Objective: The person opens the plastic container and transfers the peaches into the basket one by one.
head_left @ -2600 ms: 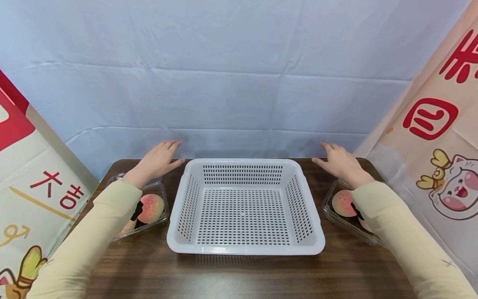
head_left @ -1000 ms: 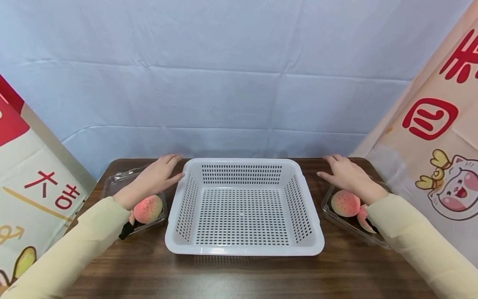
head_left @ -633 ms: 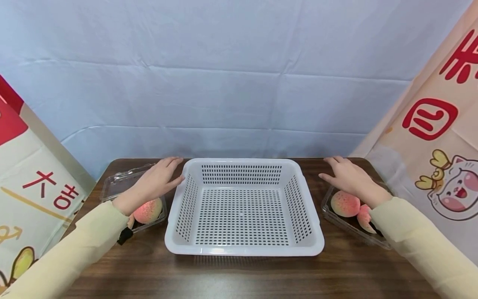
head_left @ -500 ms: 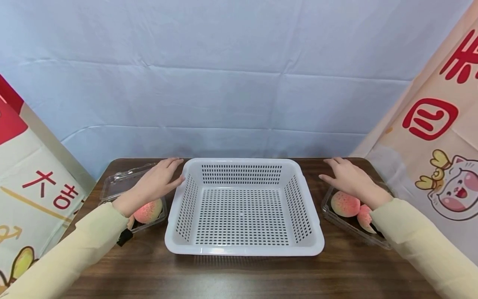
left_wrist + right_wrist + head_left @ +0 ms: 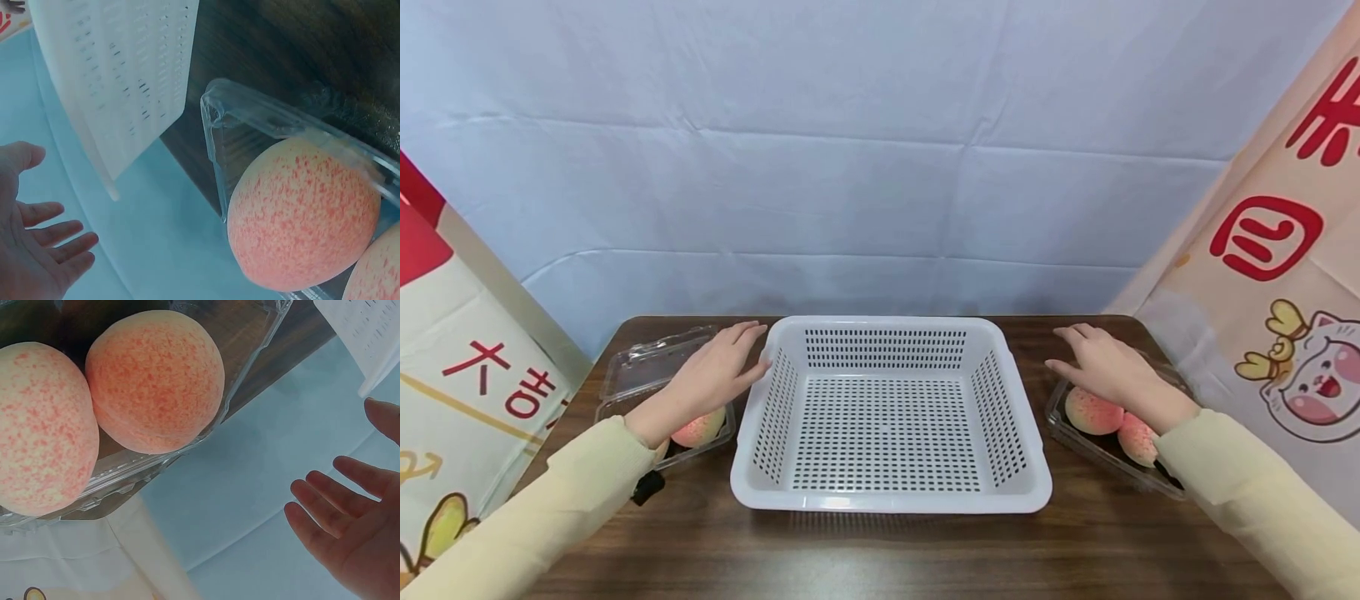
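In the head view my left hand (image 5: 711,379) is held above a clear plastic clamshell box (image 5: 632,367), beside the left rim of a white perforated basket (image 5: 891,502). Its fingers are extended and hold nothing; the left wrist view shows the palm (image 5: 31,250) facing a peach (image 5: 303,215). My right hand (image 5: 1105,367) hovers over another clear box (image 5: 1101,460), with two peaches (image 5: 1093,411) visible in it. Nothing is in that hand, and its fingers (image 5: 322,506) are spread and loosely bent in the right wrist view. My left forearm hides part of the left box.
The basket stands mid-table with nothing in it. A brown wooden tabletop (image 5: 880,558) lies under everything. Behind hangs a pale blue cloth (image 5: 880,208), and printed banners (image 5: 1285,333) flank both sides.
Both hands have drifted slightly outward and toward the near side, still extended. More of the left box's lid and of the right-hand peaches shows. The basket and boxes have stayed put.
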Motion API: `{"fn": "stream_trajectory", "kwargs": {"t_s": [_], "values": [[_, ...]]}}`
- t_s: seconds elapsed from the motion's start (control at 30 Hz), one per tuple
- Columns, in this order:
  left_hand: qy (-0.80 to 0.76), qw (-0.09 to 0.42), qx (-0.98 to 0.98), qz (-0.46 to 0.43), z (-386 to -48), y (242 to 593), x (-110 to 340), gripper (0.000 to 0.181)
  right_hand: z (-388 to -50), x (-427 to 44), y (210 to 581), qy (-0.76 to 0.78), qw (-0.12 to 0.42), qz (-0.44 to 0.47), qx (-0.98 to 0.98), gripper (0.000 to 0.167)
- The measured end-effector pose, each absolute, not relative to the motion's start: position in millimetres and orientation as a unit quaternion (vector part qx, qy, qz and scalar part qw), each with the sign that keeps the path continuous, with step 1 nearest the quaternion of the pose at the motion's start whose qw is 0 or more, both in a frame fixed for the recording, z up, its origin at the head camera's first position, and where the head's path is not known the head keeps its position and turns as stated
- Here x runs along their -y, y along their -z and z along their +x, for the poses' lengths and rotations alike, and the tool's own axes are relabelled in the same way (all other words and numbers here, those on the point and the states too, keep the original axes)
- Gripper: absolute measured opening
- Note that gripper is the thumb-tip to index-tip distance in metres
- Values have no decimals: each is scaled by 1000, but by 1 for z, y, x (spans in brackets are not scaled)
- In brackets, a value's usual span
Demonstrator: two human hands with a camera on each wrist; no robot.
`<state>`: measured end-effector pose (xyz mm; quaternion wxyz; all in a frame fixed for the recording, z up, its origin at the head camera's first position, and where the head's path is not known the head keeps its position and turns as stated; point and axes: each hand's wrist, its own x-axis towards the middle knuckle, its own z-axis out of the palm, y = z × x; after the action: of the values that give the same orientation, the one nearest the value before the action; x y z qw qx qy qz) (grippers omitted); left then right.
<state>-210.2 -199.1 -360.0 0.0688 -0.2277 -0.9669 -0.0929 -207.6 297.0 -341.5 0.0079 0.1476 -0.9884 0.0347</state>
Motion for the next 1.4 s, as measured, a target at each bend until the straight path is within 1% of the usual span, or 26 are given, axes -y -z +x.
{"fn": "stream_trajectory", "kwargs": {"t_s": [0.4, 0.67, 0.93, 1.23, 1.4], "values": [[95, 85, 963, -239, -197, 363, 190, 58, -203, -302, 346, -27, 24, 157, 987, 57], [107, 74, 966, -222, -190, 364, 189, 59, -200, -304, 349, -30, 41, 168, 984, 55], [114, 80, 963, -230, -186, 368, 188, 56, -195, -306, 351, -31, 57, 177, 982, 53], [133, 106, 957, -233, -181, 376, 186, 51, -191, -307, 352, -36, 44, 171, 984, 53], [138, 106, 959, -225, -179, 379, 185, 48, -190, -309, 353, -41, 48, 174, 983, 53]]}}
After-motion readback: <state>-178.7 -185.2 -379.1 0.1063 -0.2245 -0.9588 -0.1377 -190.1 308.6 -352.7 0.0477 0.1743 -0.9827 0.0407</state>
